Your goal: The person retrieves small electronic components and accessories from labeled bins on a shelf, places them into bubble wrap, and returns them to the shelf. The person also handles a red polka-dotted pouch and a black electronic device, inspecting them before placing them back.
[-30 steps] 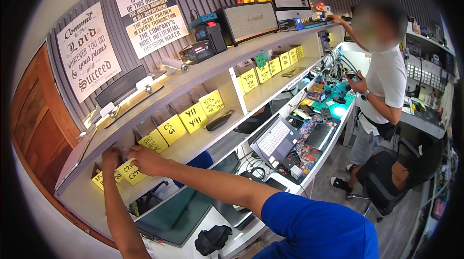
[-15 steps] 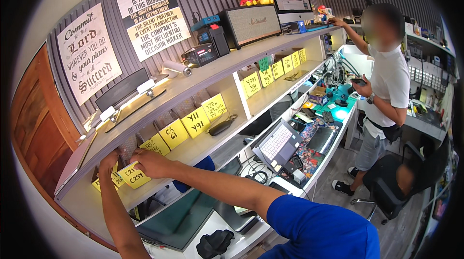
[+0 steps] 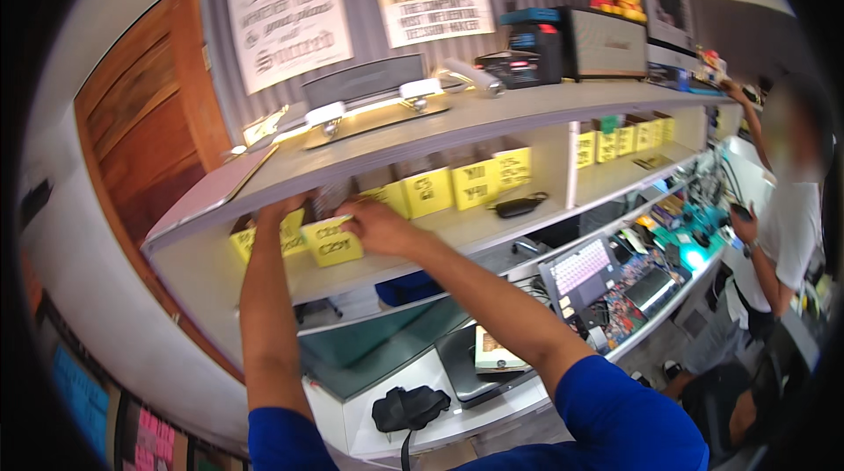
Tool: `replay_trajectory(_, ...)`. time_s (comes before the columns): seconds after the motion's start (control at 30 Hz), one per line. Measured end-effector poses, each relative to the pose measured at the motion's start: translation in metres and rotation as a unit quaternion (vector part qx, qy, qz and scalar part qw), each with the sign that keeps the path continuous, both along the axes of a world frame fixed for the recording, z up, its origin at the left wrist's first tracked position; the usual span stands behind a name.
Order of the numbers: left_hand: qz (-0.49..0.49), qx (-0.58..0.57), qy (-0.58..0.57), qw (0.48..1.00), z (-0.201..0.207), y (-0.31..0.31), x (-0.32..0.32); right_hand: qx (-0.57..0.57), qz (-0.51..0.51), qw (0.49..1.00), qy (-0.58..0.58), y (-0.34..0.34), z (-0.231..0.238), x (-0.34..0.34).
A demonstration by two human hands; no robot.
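Note:
My right hand (image 3: 380, 227) is closed on the right edge of a small storage box with a yellow label (image 3: 332, 242), which sits tilted forward of its row on the shelf. Up under the top board, my left hand (image 3: 283, 206) reaches in at the left of that box; its fingers are mostly hidden. Clear bubble wrap (image 3: 332, 197) shows inside the box between the two hands. Partly behind my left wrist stands another yellow-labelled box (image 3: 293, 234). To the right, further boxes with yellow fronts (image 3: 427, 193) line the same shelf.
A black pouch-like object (image 3: 519, 205) lies on the shelf. Below are a dark monitor (image 3: 369, 344), a black bag (image 3: 410, 408) and an open laptop (image 3: 580, 278). The top board carries a lamp (image 3: 369, 115) and a speaker (image 3: 607, 45). Another person (image 3: 774, 234) stands at right.
The view has swung left, so everything sits further right in it. The yellow-labelled box stays in my right hand, and my left hand stays beside it. The other person keeps a similar pose.

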State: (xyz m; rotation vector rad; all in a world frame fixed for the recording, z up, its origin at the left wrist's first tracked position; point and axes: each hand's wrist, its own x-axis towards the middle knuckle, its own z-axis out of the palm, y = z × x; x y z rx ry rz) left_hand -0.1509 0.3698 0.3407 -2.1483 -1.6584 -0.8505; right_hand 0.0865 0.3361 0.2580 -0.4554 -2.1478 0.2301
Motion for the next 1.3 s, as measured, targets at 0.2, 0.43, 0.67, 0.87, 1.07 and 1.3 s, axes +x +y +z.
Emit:
replay_trajectory(0.2, 0.029, 0.16, 0.074, 0.984, -0.022, 0.04, -0.047, 0.043, -0.02, 0.999, -0.014, -0.024, 0.011, -0.012)
replay_trajectory(0.43, -0.035, -0.035, -0.11, 0.993, -0.01, -0.036, -0.009, 0.162, -0.199, 0.958, -0.127, -0.001, 0.018, -0.015)
replay_trajectory(0.67, -0.055, 0.072, -0.134, 0.987, -0.038, -0.128, -0.001, 0.234, -0.289, 0.916, -0.153, 0.024, 0.026, -0.06)
replay_trajectory(0.87, -0.084, 0.106, -0.164, 0.977, -0.059, -0.175, 0.057, 0.305, -0.346, 0.884, -0.075, 0.032, 0.019, -0.046)
replay_trajectory(1.07, -0.102, 0.165, -0.302, 0.933, -0.13, -0.225, 0.074, 0.142, -0.152, 0.978, 0.025, -0.06, -0.001, 0.003)
replay_trajectory(1.3, -0.165, 0.13, -0.271, 0.939, -0.131, -0.226, 0.127, -0.093, 0.016, 0.996, -0.007, -0.184, -0.13, 0.115)
